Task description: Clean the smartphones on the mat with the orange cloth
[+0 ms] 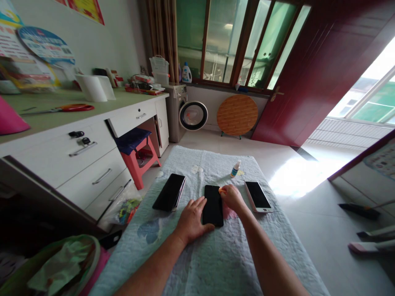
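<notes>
Left hand braces the black phone; right hand pinches an orange piece at its one o'clock edge.
Our left hand [191, 220] lies spread at the phone's eight o'clock, fingertips along its left side and thumb reaching to the bottom edge; our right hand [232, 197], at two o'clock, is closed small on the orange piece [221, 190]. The black phone [213, 205] lies flat between them on the cloth-covered tabletop [212, 263]. We judge it light, stiff and slick, its glass fragile, and likely to skate on soft cloth, so we would hold it by the long edges. Farther out, a spray bottle [235, 169] stands at one o'clock, a white-framed phone [258, 195] lies near three, and a dark handset [169, 193] near ten.
</notes>
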